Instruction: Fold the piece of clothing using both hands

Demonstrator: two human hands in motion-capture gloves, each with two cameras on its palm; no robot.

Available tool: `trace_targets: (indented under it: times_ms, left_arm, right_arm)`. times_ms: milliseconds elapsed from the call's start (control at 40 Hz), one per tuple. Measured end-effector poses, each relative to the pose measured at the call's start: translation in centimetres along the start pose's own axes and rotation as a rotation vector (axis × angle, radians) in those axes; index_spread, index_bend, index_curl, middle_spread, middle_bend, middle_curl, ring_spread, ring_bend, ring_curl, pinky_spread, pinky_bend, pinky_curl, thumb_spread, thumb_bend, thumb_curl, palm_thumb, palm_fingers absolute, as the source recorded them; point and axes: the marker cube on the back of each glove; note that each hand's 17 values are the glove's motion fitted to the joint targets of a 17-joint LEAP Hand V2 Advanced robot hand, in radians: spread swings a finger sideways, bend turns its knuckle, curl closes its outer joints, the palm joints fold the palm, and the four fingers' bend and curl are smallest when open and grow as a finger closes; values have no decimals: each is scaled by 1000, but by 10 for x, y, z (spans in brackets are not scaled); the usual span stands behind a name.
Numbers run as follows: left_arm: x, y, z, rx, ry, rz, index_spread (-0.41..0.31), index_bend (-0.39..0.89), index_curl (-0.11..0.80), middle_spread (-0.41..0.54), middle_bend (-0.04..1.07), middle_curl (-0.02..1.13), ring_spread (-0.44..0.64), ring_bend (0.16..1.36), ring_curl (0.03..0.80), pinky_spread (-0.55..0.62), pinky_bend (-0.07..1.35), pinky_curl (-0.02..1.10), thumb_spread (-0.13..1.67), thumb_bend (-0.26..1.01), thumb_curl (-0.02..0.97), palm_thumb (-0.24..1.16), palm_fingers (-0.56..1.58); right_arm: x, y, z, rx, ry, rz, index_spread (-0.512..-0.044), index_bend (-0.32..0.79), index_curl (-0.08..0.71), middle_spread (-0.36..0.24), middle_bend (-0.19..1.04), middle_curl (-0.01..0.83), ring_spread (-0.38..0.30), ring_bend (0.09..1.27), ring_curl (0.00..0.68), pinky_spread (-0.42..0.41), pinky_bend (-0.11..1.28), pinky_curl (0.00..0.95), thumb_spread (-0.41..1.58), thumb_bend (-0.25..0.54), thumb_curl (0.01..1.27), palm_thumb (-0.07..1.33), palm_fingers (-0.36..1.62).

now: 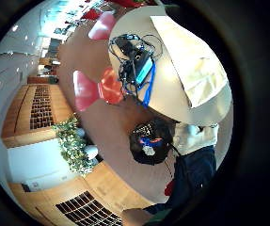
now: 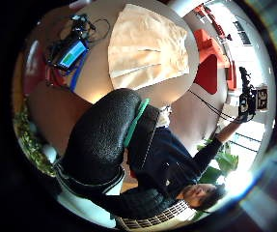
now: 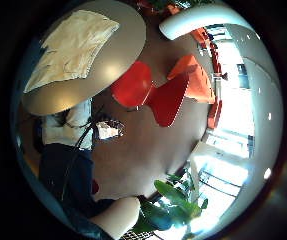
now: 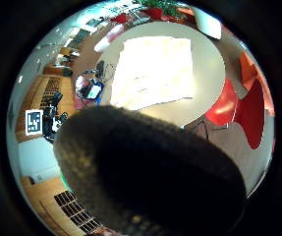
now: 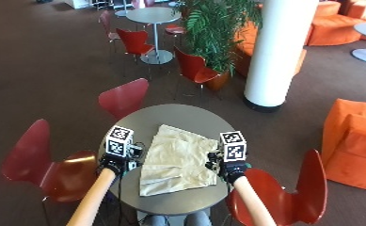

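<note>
Cloth [image 5: 176, 160] flat on table [image 5: 170, 200], unfolded; both hands raised, apart, finger state can't tell; folding all left.

Round grey table [image 5: 170, 197] at centre, a tangle of cables and a small device [image 5: 134, 151] on its left side. Red chairs [image 5: 125, 98] ring it; white pillar [image 5: 276, 52] and green plant [image 5: 217, 26] stand behind, orange sofa [image 5: 354, 146] to its right.

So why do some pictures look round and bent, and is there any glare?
Palm views: very wide lenses curve the round table and leave dark borders. Right little finger side view: windows wash out white. Right thumb side view: the cloth glares bright. Outside view: straight, evenly lit.
</note>
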Motion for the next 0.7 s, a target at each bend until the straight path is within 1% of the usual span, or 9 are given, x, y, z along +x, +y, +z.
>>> trace_targets:
  times_ms: [250,325,400,449,474,524,549,574,699]
  left_arm:
    - [3,-1,12,-6,3,7,-113,171,326,71,169,271,254,473,240,279,239,283,1062,-19,234,78,274]
    - [7,-5,19,-5,14,12,-114,178,333,72,167,274,253,476,244,279,236,287,1071,-6,246,114,275]
    - [15,-9,30,-20,56,33,-119,190,343,63,163,275,234,485,247,265,231,291,1088,11,260,169,312]
    - [22,-11,40,-60,100,50,-121,186,347,60,162,276,227,481,248,259,237,294,1091,7,265,185,322]
    - [26,-12,47,-92,123,61,-122,180,348,59,153,275,219,477,249,253,267,306,1095,13,270,207,337]
    - [35,-14,66,-168,164,92,-122,135,338,63,123,264,213,461,246,244,382,338,1089,15,281,238,358]
    - [39,-15,76,-204,181,108,-123,129,334,66,122,262,213,457,247,236,412,342,1087,15,284,251,356]
    - [44,-17,86,-233,194,124,-123,107,326,67,123,261,215,454,249,219,463,357,1081,12,288,261,356]
    - [70,-27,140,-278,211,179,-125,109,307,67,152,269,208,464,260,172,564,392,1059,-8,301,291,336]
  right_arm:
    - [-6,-5,11,-19,-12,-32,-253,136,205,47,263,287,90,346,209,198,425,298,1133,-38,140,-40,44]
    - [-7,-10,17,-29,-10,-49,-256,132,207,47,257,292,97,363,217,199,423,301,1135,-35,146,-37,48]
    - [-8,-18,25,-41,1,-83,-287,135,208,43,252,296,101,379,225,203,424,304,1147,-5,161,18,63]
    - [-9,-26,32,-48,12,-113,-301,130,207,42,249,299,102,387,229,203,427,308,1152,-9,168,22,69]
    - [-10,-30,37,-50,16,-128,-319,140,210,39,243,299,96,394,233,201,431,310,1155,6,178,52,92]
    - [-11,-41,51,-48,16,-151,-356,150,211,-13,207,291,53,452,246,175,504,323,1177,92,219,223,283]
    - [-11,-47,58,-51,15,-158,-362,140,207,-26,179,282,37,469,243,160,520,316,1178,107,229,262,313]
    - [-12,-52,67,-58,15,-162,-368,133,209,-54,197,291,8,501,254,130,536,321,1172,140,249,337,406]
    - [-13,-84,118,-151,30,-122,-379,126,218,-90,218,315,-66,541,289,63,546,339,1130,165,289,476,536]
